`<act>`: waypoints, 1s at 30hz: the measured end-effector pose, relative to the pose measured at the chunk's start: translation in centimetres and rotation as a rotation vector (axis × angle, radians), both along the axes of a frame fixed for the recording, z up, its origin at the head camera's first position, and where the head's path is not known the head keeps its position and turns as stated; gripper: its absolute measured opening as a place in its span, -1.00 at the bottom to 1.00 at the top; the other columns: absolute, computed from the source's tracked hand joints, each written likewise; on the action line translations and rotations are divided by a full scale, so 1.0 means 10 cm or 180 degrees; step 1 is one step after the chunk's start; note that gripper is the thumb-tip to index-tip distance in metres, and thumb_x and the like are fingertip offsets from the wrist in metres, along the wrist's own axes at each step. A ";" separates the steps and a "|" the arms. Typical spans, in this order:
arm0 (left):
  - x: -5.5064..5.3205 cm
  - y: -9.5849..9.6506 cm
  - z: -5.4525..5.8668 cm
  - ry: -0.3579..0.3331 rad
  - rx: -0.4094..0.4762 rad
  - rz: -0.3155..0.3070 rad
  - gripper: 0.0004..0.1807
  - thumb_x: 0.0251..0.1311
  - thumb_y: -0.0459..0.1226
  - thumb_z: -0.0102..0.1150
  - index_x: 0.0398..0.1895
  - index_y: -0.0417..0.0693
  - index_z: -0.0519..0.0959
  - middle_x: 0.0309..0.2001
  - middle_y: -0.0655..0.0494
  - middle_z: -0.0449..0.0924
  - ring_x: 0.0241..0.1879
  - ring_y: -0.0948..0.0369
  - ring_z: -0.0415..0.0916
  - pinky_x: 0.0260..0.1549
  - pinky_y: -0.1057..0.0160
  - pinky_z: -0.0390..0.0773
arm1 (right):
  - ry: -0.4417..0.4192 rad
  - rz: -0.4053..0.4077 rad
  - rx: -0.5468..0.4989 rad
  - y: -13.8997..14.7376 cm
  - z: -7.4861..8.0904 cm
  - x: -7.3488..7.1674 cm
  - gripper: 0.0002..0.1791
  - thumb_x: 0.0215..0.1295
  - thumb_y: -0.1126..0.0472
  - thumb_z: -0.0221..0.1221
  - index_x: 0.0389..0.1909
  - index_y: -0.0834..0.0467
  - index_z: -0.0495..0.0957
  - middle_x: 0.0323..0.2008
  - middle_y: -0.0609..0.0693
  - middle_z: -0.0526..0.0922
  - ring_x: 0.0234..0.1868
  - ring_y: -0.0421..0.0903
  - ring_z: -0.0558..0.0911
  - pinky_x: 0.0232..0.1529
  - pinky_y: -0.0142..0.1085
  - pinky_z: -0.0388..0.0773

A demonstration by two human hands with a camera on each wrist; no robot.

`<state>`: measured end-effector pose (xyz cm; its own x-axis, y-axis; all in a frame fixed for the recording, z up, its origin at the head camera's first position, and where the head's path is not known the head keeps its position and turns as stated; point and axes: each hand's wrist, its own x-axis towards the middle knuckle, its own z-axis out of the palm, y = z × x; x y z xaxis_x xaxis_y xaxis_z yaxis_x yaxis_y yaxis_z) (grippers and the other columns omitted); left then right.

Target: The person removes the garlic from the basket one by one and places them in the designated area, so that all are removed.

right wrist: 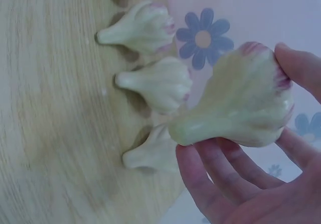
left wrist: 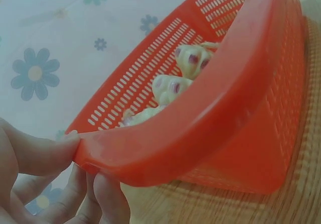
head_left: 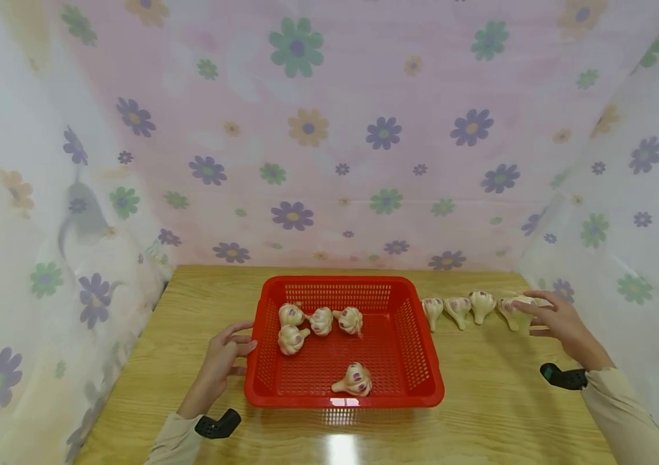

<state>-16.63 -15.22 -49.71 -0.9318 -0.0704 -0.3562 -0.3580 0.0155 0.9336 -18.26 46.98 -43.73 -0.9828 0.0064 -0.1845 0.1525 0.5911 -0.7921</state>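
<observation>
My left hand (head_left: 222, 361) grips the left rim of a red plastic basket (head_left: 416, 323), the thumb (left wrist: 50, 151) on top and fingers below the edge. Several white garlic bulbs with purple marks lie inside: a group at the back left, and a single garlic bulb (head_left: 357, 380) near the front wall. At the far right, my right hand (head_left: 561, 326) holds another garlic bulb (right wrist: 241, 101), raised off the table between thumb and fingers. Right behind it, in the right wrist view, a garlic bulb (right wrist: 153, 153) on the table is partly hidden.
More garlic bulbs lie in a row right of the basket, among them one garlic bulb (head_left: 457, 311) with its stem toward the front. The wooden table (head_left: 201, 290) is bordered by flowered cloth (head_left: 341, 181) at the back and both sides.
</observation>
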 end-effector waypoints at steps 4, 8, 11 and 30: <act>-0.01 0.00 0.01 -0.0005 -0.0015 -0.0004 -0.51 0.12 -0.37 0.17 0.17 0.02 0.47 -0.12 -0.08 0.51 -0.33 0.09 0.54 -0.57 0.12 0.60 | 0.0028 -0.0162 0.0001 0.12 -0.08 -0.04 -0.15 0.40 -0.13 -0.05 0.41 0.38 -0.10 0.27 0.55 -0.01 0.03 0.37 0.42 -0.19 -0.11 0.61; -0.03 0.00 0.03 -0.0010 -0.0039 -0.0010 -0.51 0.11 -0.37 0.16 0.17 0.02 0.46 -0.12 -0.08 0.52 -0.33 0.09 0.53 -0.56 0.12 0.60 | 0.0029 -0.0271 -0.0035 0.20 -0.14 -0.06 -0.15 0.39 -0.14 -0.04 0.40 0.37 -0.08 0.30 0.57 -0.08 0.01 0.29 0.46 -0.19 -0.11 0.61; -0.04 0.00 0.05 0.0004 -0.0064 -0.0028 -0.49 0.11 -0.37 0.16 0.19 -0.01 0.45 -0.12 -0.07 0.52 -0.33 0.10 0.53 -0.55 0.11 0.61 | 0.0017 -0.0427 -0.0108 0.26 -0.19 -0.08 -0.14 0.38 -0.15 -0.03 0.42 0.36 -0.10 0.30 0.57 -0.10 -0.18 -0.08 0.58 -0.22 -0.16 0.62; -0.02 -0.02 0.07 0.0055 -0.0018 -0.0096 -0.49 0.12 -0.37 0.17 0.21 -0.03 0.44 -0.12 -0.09 0.54 -0.33 0.10 0.53 -0.58 0.10 0.60 | -0.0027 -0.1110 -0.0039 0.54 -0.50 -0.08 -0.01 0.36 -0.18 -0.06 0.38 0.50 -0.27 0.32 0.59 -0.25 -0.31 -0.10 0.49 -0.40 -0.23 0.59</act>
